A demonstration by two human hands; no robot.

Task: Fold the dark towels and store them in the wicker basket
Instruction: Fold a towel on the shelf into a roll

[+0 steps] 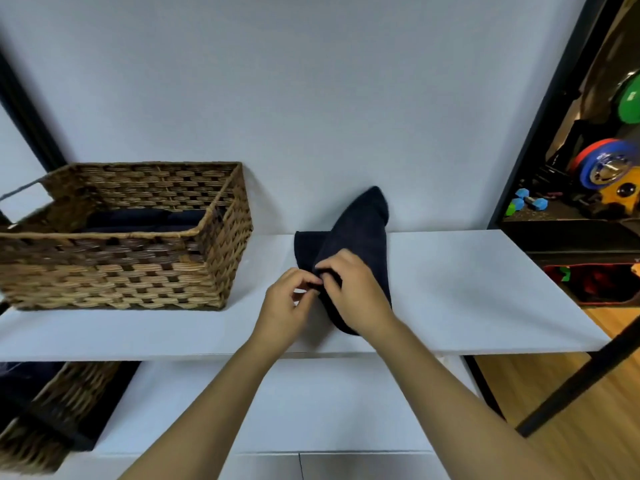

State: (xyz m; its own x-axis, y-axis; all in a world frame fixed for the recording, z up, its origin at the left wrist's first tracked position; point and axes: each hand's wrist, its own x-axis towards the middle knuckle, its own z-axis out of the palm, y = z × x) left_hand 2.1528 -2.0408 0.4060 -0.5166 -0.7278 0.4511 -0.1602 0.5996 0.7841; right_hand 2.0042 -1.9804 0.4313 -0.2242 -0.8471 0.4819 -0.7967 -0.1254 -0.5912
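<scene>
Gripping a dark towel (356, 244) from both sides, the person's two hands are meeting near the middle of a white shelf (467, 289) in the head view. The left hand (287, 306) is pinching the towel's near left edge between thumb and curled fingertips, while the right hand (353, 292) is lying over the cloth with its fingers curled into the same bunched edge — both hands are closed on the fabric, neither one relaxed. The towel is partly resting on the shelf and partly rising: its far end is standing up in a rounded peak against the pale wall (311, 81), and a lower flap is lying flat to the left of that peak. The wicker basket (114, 268) is sitting on the same shelf, well to the left of the towel and apart from it, its open top facing up. Dark folded cloth (145, 220) is lying inside it, low against the bottom. Below the shelf a second wicker basket (52, 420) is showing at the lower left, on a white surface (294, 410) — dark fabric is showing at its left side. Off to the right, past a black frame (540, 116), coloured weight plates (602, 168) and small blue dumbbells (530, 199) are sitting in a dim area over a wooden floor (571, 393).
</scene>
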